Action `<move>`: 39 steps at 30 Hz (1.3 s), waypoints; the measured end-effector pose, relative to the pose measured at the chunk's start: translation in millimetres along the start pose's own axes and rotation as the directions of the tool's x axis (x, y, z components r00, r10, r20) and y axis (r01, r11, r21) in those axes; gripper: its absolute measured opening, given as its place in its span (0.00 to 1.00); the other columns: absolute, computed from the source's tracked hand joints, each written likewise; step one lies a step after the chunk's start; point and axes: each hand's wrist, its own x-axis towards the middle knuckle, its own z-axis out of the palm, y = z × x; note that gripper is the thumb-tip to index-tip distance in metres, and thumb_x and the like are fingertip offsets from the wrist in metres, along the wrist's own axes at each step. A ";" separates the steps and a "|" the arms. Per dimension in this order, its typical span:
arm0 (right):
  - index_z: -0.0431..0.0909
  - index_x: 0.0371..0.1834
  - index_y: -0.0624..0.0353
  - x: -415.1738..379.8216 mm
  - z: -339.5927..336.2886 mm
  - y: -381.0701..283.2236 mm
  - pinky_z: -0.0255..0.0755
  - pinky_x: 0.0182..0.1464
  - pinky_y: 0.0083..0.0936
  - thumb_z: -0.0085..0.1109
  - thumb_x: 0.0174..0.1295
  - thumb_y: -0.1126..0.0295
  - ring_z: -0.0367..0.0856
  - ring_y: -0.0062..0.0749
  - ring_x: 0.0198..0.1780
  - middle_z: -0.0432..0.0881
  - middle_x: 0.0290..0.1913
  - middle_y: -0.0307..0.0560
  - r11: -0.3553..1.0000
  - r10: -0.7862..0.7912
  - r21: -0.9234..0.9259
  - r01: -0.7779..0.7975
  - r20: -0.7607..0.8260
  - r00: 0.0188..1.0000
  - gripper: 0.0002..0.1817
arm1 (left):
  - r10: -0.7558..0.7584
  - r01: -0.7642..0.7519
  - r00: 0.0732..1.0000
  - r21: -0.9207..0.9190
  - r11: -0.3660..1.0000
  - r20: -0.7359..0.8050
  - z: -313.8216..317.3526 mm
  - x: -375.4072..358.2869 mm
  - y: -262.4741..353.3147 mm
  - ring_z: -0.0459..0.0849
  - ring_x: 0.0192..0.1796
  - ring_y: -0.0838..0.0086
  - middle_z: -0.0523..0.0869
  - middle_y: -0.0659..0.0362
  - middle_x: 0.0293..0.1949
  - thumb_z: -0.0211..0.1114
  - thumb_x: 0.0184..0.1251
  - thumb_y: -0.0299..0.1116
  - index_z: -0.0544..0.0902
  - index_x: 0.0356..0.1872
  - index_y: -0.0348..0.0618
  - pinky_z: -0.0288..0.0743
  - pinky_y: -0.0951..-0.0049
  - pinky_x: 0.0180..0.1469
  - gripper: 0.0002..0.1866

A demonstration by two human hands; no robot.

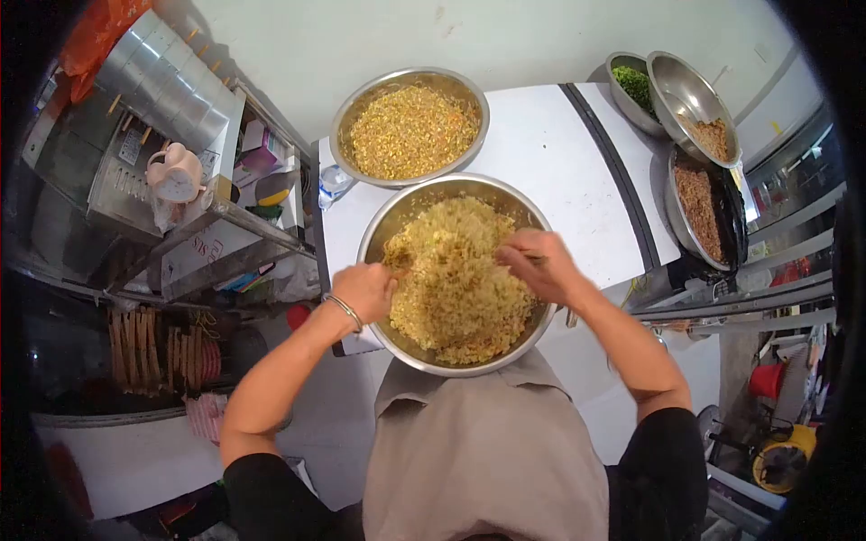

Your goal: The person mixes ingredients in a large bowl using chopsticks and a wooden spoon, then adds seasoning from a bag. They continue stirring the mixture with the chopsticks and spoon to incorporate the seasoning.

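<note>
Noted at frame centre: one heap of yellow grain mixture (460, 279) inside one steel mixing bowl (397, 209). Judged best: lift from the bottom, fold inward, toss low to limit spill. Left hand (365, 287) at left side, right hand (541, 261) at right, both curled; cannot tell what, if anything, pinched. Counted outward: one bowl of chopped yellow filling (451, 82), upper centre; three steel bowls (678, 88), upper right.

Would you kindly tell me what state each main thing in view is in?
Front bowl: filled with grainy yellow mix, heaped and partly blurred.
Left hand: curled at the bowl's side; grip unclear.
Right hand: curled over the bowl, blurred; grip unclear.
Back bowl: holding chopped yellow food.
Greens bowl: partly hidden, holding greens.
Shiny bowl: mostly bare, brown bits inside.
Metal tiers: stacked.
</note>
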 end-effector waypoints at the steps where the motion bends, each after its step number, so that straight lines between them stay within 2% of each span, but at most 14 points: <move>1: 0.83 0.33 0.65 0.0 -11.9 -2.5 0.77 0.33 0.30 0.55 0.68 0.68 0.84 0.41 0.31 0.85 0.33 0.54 0.994 -0.048 -0.102 0.047 -0.010 0.999 0.12 | -0.006 0.005 1.000 0.037 0.999 0.028 -9.8 -1.7 1.1 0.88 0.39 0.48 0.87 0.41 0.32 0.60 0.64 0.41 0.88 0.32 0.42 0.82 0.52 0.43 0.14; 3: 0.83 0.32 0.66 -7.7 -35.4 5.4 0.77 0.32 0.28 0.55 0.68 0.69 0.84 0.37 0.29 0.85 0.31 0.52 0.942 -0.149 -0.307 0.136 -0.021 0.989 0.12 | -0.061 0.050 0.994 0.116 0.992 0.087 -1.8 -0.2 -21.2 0.88 0.39 0.50 0.88 0.42 0.34 0.60 0.65 0.41 0.89 0.36 0.45 0.82 0.52 0.44 0.13; 6: 0.83 0.30 0.66 -38.5 -25.2 74.0 0.75 0.29 0.24 0.55 0.66 0.71 0.81 0.28 0.25 0.84 0.27 0.47 0.814 0.517 0.280 -0.509 0.050 0.854 0.12 | -0.011 0.004 0.988 0.048 0.999 0.151 32.1 3.3 -39.8 0.87 0.35 0.49 0.86 0.40 0.31 0.60 0.64 0.40 0.88 0.35 0.42 0.81 0.53 0.42 0.14; 9: 0.83 0.29 0.66 -41.9 33.6 110.7 0.73 0.26 0.22 0.55 0.65 0.70 0.78 0.21 0.23 0.81 0.24 0.42 0.639 0.597 0.637 -0.431 -0.056 0.801 0.12 | 0.005 0.020 0.995 -0.267 0.964 0.095 82.5 17.9 -36.4 0.86 0.38 0.47 0.86 0.41 0.31 0.58 0.61 0.38 0.88 0.31 0.40 0.81 0.54 0.45 0.14; 12: 0.83 0.30 0.67 -21.3 57.3 77.1 0.72 0.26 0.23 0.58 0.66 0.68 0.78 0.23 0.24 0.81 0.24 0.43 0.583 0.572 0.709 -0.396 -0.012 0.820 0.13 | 0.021 0.003 0.999 -0.450 0.893 0.048 90.0 24.2 -24.5 0.84 0.33 0.45 0.83 0.38 0.28 0.59 0.61 0.37 0.86 0.30 0.37 0.79 0.54 0.41 0.14; 17: 0.83 0.36 0.68 2.7 23.8 17.2 0.75 0.30 0.25 0.57 0.70 0.66 0.81 0.27 0.27 0.83 0.27 0.47 0.912 0.282 0.299 -0.279 0.034 0.959 0.14 | 0.048 -0.027 0.997 -0.322 0.946 0.058 24.3 16.1 -12.8 0.84 0.32 0.46 0.84 0.41 0.28 0.60 0.63 0.38 0.88 0.32 0.40 0.79 0.54 0.40 0.13; 20: 0.84 0.41 0.65 10.5 -21.1 -15.6 0.77 0.33 0.26 0.57 0.70 0.65 0.83 0.25 0.31 0.85 0.30 0.44 0.977 0.211 -0.017 -0.211 0.151 0.966 0.12 | 0.014 -0.013 0.995 -0.015 1.000 0.099 -19.7 3.2 -9.4 0.87 0.38 0.47 0.87 0.43 0.32 0.59 0.64 0.37 0.89 0.35 0.42 0.80 0.54 0.44 0.13; 22: 0.84 0.38 0.61 1.6 -33.5 2.3 0.77 0.36 0.33 0.57 0.68 0.66 0.83 0.40 0.31 0.84 0.32 0.54 0.952 0.232 -0.243 -0.185 0.179 0.956 0.11 | -0.073 0.031 0.981 0.228 0.973 0.180 -21.2 -0.1 -15.6 0.87 0.41 0.48 0.87 0.42 0.35 0.59 0.64 0.38 0.89 0.36 0.42 0.81 0.54 0.47 0.13; 23: 0.85 0.37 0.60 -7.0 -38.4 14.4 0.76 0.38 0.37 0.57 0.67 0.66 0.83 0.48 0.30 0.83 0.32 0.59 0.921 0.246 -0.352 -0.167 0.193 0.950 0.10 | -0.044 0.013 0.971 0.132 0.991 0.233 -7.8 -3.3 -24.4 0.87 0.41 0.48 0.87 0.42 0.34 0.59 0.64 0.38 0.89 0.35 0.42 0.81 0.54 0.47 0.13; 26: 0.84 0.31 0.64 -47.9 -1.8 60.5 0.77 0.30 0.30 0.56 0.66 0.64 0.82 0.33 0.25 0.83 0.25 0.49 0.806 0.526 0.265 -0.530 0.093 0.846 0.14 | 0.044 0.007 0.951 -0.165 0.986 0.307 62.0 -3.8 -48.1 0.87 0.39 0.48 0.86 0.41 0.32 0.59 0.64 0.37 0.89 0.33 0.41 0.80 0.55 0.45 0.13; 28: 0.82 0.27 0.66 -57.3 26.1 72.3 0.77 0.26 0.23 0.56 0.64 0.64 0.79 0.20 0.24 0.79 0.22 0.40 0.653 0.577 0.567 -0.503 0.058 0.815 0.16 | 0.005 0.114 0.967 -0.451 0.885 0.255 81.3 -9.1 -31.2 0.86 0.32 0.53 0.85 0.40 0.27 0.62 0.62 0.36 0.89 0.32 0.40 0.79 0.60 0.40 0.12; 31: 0.82 0.27 0.66 -40.5 53.2 68.3 0.75 0.25 0.23 0.55 0.65 0.66 0.78 0.21 0.23 0.79 0.22 0.40 0.674 0.540 0.584 -0.452 0.028 0.841 0.15 | -0.068 0.211 0.955 -0.500 0.840 0.289 90.6 -1.1 -13.6 0.84 0.28 0.59 0.83 0.40 0.25 0.63 0.61 0.37 0.89 0.34 0.39 0.77 0.62 0.37 0.13; 35: 0.81 0.27 0.67 -16.3 27.9 36.2 0.74 0.27 0.25 0.54 0.66 0.66 0.79 0.25 0.23 0.80 0.22 0.44 0.819 0.359 0.464 -0.338 0.046 0.932 0.15 | 0.017 0.029 0.995 -0.468 0.883 0.095 48.6 -11.5 -9.6 0.81 0.24 0.59 0.82 0.41 0.23 0.61 0.63 0.36 0.88 0.34 0.37 0.75 0.60 0.34 0.13; 39: 0.80 0.28 0.67 4.4 -25.9 -3.6 0.76 0.34 0.35 0.55 0.66 0.65 0.84 0.30 0.26 0.81 0.22 0.52 0.950 0.281 0.094 -0.298 0.161 0.946 0.15 | -0.046 0.063 0.988 -0.110 0.992 0.147 -18.5 -20.5 5.6 0.87 0.35 0.50 0.85 0.42 0.29 0.59 0.64 0.37 0.88 0.35 0.40 0.80 0.55 0.40 0.13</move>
